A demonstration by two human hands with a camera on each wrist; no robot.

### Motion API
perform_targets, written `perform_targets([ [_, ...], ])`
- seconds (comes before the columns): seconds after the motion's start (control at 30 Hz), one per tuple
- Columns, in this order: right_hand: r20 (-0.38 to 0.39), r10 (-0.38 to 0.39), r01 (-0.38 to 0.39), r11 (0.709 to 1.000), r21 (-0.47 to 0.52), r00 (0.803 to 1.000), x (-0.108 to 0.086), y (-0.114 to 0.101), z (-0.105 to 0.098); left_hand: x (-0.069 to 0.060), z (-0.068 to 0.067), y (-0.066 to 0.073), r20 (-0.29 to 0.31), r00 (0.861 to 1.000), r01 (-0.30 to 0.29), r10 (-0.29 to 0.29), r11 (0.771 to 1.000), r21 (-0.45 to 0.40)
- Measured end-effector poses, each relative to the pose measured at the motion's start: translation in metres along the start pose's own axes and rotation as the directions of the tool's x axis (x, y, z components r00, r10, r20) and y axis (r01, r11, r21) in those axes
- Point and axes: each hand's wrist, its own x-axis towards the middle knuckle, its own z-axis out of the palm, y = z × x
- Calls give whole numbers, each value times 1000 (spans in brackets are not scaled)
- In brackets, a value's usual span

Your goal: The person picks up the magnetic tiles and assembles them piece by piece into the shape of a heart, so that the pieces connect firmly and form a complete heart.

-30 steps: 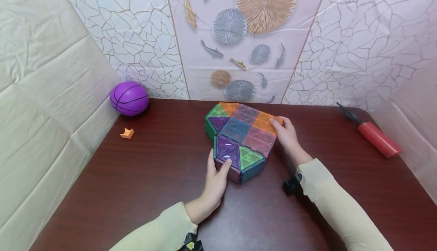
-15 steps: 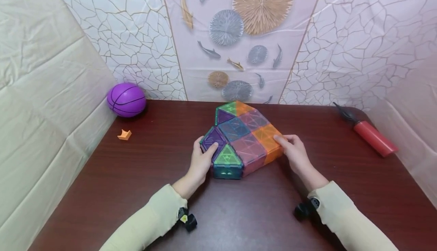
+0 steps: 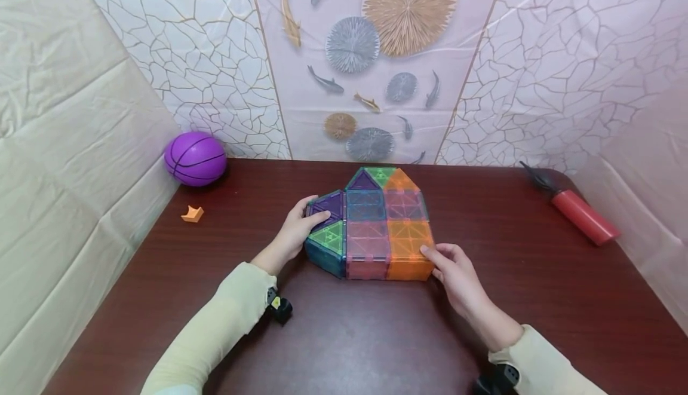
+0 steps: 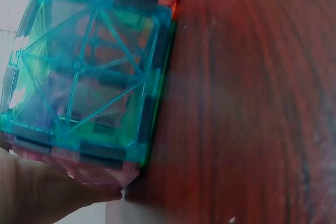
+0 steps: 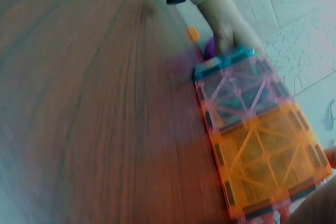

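Observation:
A low, hollow block built of translucent magnetic tiles [image 3: 366, 239] sits on the table in the head view, in orange, pink, blue, purple and green. Its outline resembles a heart, with square and triangular tiles on top. My left hand [image 3: 290, 230] grips its left lobe, thumb on a purple triangle; its other fingers are mostly hidden behind the side. At the near right corner my right hand [image 3: 459, 275] holds the block, thumb on an orange square [image 3: 409, 237]. A teal side tile [image 4: 84, 66] fills much of the left wrist view. An orange side tile [image 5: 268, 158] shows in the right wrist view.
A purple ball [image 3: 195, 158] with black lines lies at the back left of the dark wooden table [image 3: 344, 335]. Before it is a small orange crown-shaped piece [image 3: 192, 214]. A red hand pump [image 3: 584, 216] with a black end lies at the right. Patterned cloth hangs behind.
Both hands have turned the tile block counterclockwise on the table, so its pink and orange side now faces me. The left hand has moved left and away, the right hand nearer.

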Motion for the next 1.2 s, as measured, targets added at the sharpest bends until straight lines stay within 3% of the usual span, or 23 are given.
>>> perform_targets([
  [0.07, 0, -24, 24, 998, -53, 1000, 4, -1, -1, -3, 1, 1, -39, 999, 5, -5, 1000, 5],
  [0.17, 14, -129, 130, 980, -152, 992, 22, -5, -5, -13, 8, 2, -169, 986, -8, 3, 1000, -26],
  [0.27, 56, -275, 281, 933, -227, 960, 52, -14, -10, -30, 18, 2, -285, 958, -34, 14, 997, -67],
  [0.37, 113, -359, 376, 903, -210, 926, 84, -23, -15, -50, 32, 0, -324, 946, -52, 24, 995, -80],
  [0.53, 209, -325, 350, 932, -94, 922, 119, -34, -16, -80, 51, -8, -328, 945, -50, 22, 996, -79],
  [0.77, 265, -203, 241, 963, -119, 943, 138, -32, -2, -108, 60, -15, -267, 963, 11, -29, 998, -67],
  [0.93, 302, -97, 115, 993, -42, 949, 139, -28, 0, -109, 60, -16, -222, 975, 12, -30, 996, -83],
  [1.07, 292, -115, 126, 992, -18, 950, 136, -25, -1, -96, 55, -17, -221, 975, -6, -14, 996, -90],
  [1.2, 225, -139, 150, 988, -31, 964, 125, -21, 2, -78, 48, -15, -225, 974, -34, 12, 995, -95],
])
